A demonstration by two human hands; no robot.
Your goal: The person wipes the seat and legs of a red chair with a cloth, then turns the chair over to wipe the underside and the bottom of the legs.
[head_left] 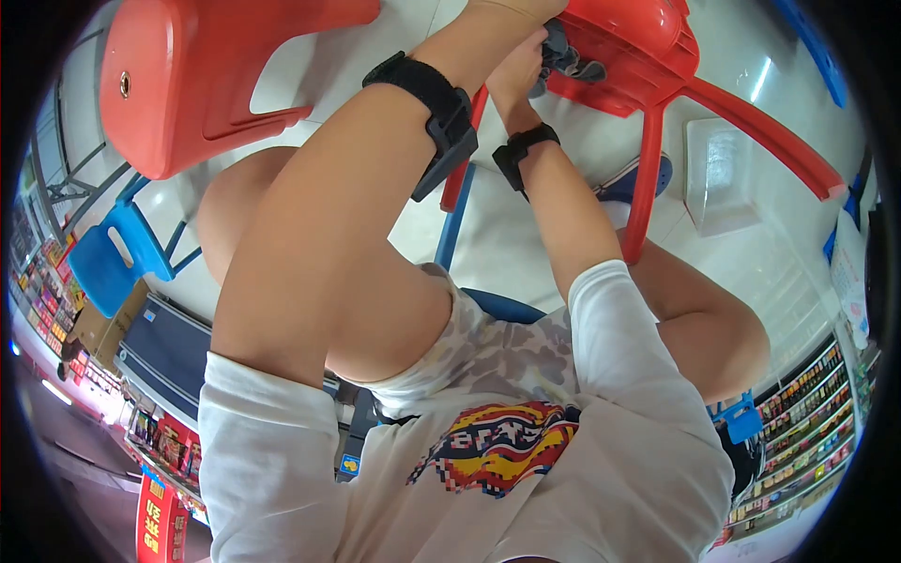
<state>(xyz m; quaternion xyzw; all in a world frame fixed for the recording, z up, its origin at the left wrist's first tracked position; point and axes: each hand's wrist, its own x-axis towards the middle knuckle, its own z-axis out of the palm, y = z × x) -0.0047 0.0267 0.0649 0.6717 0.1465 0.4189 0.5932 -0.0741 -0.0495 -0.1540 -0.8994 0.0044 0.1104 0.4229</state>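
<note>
My left hand [522, 7] is at the top edge, mostly cut off, and its fingers do not show. It is close to the red plastic stool [638, 66], which stands tilted with its ribbed underside and legs showing. Just below, my right hand [518, 73] is closed on a dark grey cloth [565, 56] that lies against the stool. Part of the cloth is hidden behind the fingers. Black straps with dark devices are around both my wrists.
Another red stool [178, 84] lies at the upper left, near a blue chair [117, 253]. A clear plastic box [721, 178] sits on the tiled floor at the right. My shoe [638, 178] is behind a stool leg. Stocked shelves [807, 413] stand at the lower right.
</note>
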